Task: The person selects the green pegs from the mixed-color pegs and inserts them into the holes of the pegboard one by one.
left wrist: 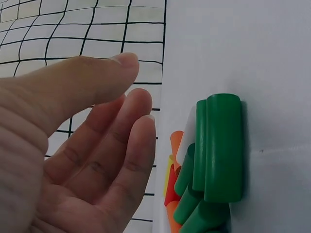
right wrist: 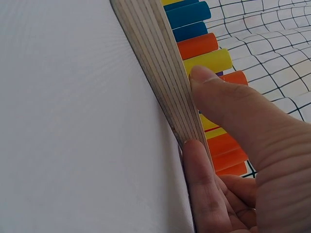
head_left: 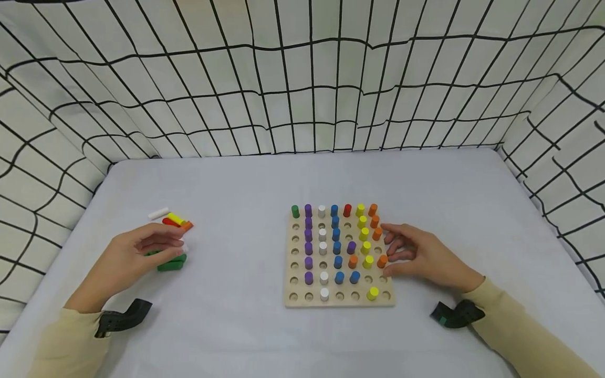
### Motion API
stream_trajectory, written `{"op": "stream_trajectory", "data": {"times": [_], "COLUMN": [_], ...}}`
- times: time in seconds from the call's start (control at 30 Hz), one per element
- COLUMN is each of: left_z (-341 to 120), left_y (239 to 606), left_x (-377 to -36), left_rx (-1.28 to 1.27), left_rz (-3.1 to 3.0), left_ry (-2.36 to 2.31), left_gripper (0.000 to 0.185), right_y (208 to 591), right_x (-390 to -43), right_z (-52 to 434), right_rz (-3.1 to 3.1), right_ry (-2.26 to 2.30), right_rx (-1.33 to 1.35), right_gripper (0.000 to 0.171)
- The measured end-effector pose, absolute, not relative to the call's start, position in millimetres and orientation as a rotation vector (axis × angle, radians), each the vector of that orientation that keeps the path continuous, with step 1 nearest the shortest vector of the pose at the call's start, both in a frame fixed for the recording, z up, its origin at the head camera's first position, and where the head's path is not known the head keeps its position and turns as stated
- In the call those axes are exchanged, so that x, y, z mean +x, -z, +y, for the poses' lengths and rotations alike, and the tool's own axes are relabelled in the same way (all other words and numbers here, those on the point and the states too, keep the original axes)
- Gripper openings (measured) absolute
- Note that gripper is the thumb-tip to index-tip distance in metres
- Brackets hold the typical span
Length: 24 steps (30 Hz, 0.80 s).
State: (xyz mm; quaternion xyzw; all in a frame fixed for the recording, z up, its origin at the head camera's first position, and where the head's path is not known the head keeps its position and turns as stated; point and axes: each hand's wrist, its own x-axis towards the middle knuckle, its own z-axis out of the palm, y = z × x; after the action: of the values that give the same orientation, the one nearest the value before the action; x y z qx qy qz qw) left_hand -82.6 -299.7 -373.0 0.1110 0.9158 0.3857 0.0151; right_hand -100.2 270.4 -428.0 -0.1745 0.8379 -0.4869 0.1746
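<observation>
Pegboard edge is touched by the relaxed right hand; left hand, fingers loose, hovers over green pegs.

The left hand lies at lower left of the head view, fingers loosely extended, its grip empty. The right hand sits right of centre, fingers spread and relaxed, thumb pressing forward. Both forearms wear pale sleeves.
</observation>
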Motion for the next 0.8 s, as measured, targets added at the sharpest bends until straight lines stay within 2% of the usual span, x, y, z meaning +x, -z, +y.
{"op": "stream_trajectory", "data": {"times": [0.23,0.47,0.8], "left_z": [-311.6,-328.8,-362.9], "left_y": [369.9,366.9,370.9], "left_x": [-80.0,-80.7,-80.0], "left_rx": [0.347,0.121,-0.075], "left_rz": [2.936,2.973,3.002], "left_ry": [-1.175,-1.142,-1.018], "left_gripper": [0.036,0.037,0.048], "right_y": [423.8,419.3,421.7], "right_x": [-98.3,-97.2,-98.2], "right_z": [267.0,266.6,267.3], "right_rz": [2.366,2.363,2.384], "right_ry": [1.369,1.367,1.342], "right_rx": [-0.476,-0.473,-0.482], "right_gripper": [0.093,0.091,0.09]}}
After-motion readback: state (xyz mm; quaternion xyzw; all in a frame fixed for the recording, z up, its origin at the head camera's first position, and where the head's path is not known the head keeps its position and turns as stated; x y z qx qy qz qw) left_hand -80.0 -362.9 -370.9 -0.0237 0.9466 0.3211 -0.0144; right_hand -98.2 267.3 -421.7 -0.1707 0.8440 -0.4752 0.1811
